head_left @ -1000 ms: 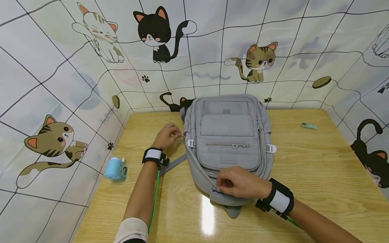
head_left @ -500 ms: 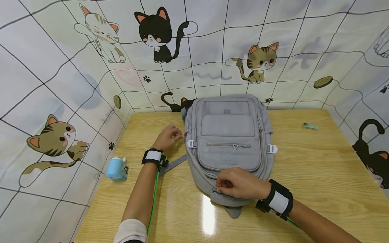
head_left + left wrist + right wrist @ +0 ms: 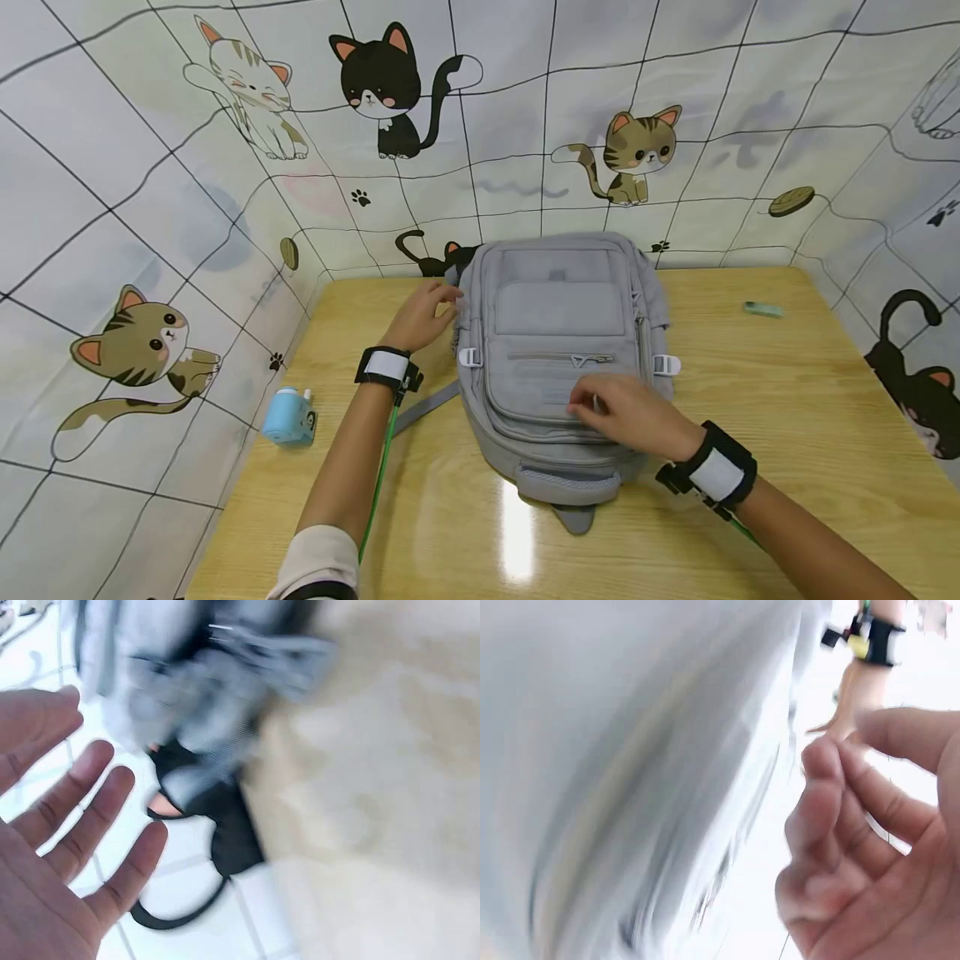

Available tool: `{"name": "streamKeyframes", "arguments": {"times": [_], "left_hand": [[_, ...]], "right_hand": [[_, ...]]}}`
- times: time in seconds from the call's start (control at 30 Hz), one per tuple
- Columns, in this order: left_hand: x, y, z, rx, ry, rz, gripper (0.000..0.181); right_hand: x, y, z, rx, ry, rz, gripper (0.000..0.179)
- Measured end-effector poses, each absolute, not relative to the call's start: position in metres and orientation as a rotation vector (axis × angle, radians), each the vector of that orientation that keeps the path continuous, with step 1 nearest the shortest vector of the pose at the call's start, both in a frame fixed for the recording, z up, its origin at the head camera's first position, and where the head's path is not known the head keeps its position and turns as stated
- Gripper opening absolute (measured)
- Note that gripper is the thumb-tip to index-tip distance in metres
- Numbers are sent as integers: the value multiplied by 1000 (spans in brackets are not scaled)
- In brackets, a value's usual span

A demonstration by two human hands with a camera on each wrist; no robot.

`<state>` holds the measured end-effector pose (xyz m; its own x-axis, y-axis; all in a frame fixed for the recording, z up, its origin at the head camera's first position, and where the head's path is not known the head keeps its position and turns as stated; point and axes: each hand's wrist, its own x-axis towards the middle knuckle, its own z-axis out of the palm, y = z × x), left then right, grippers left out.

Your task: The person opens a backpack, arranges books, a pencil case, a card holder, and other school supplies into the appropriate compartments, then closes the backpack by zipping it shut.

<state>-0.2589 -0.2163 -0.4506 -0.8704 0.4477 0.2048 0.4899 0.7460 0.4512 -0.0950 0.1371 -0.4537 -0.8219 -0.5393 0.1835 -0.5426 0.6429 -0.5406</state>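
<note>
A grey backpack [image 3: 558, 308] lies front side up on the table, its padded top handle [image 3: 567, 486] toward me. My left hand [image 3: 422, 318] is beside the bag's left edge; in the left wrist view its fingers [image 3: 97, 817] are spread and hold nothing. Over the lower front of the bag hovers my right hand [image 3: 633, 412], fingers loosely bent. Nothing shows between the thumb and fingers [image 3: 821, 802] in the right wrist view, where the bag is blurred. A zipped front pocket [image 3: 561, 358] and a white side buckle [image 3: 471, 357] are visible.
A light blue pencil sharpener-like object [image 3: 288, 417] stands at the table's left edge. A small green item [image 3: 762, 309] lies at the back right. Behind the wooden table [image 3: 780, 400] hangs a cat-print cloth [image 3: 510, 125]. A grey strap [image 3: 426, 410] sticks out left of the bag.
My right hand has left the bag's handle end and moved up and to the right. My left hand has let go at the bag's left side, moved slightly farther away from me, and spread its fingers.
</note>
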Motion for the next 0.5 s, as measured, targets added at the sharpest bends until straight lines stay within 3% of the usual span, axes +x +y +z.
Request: {"name": "streamKeyframes", "arguments": {"times": [0.17, 0.3, 0.5], "left_hand": [[-289, -178, -437, -704, -2948, -818, 47], [-311, -155, -442, -637, -3030, -856, 58], [-330, -137, -450, -576, -3094, -953, 60]], "right_hand": [[-103, 172, -462, 611, -2870, 685, 5], [-95, 183, -477, 607, -2869, 603, 13], [-86, 185, -485, 603, -2819, 575, 20]]}}
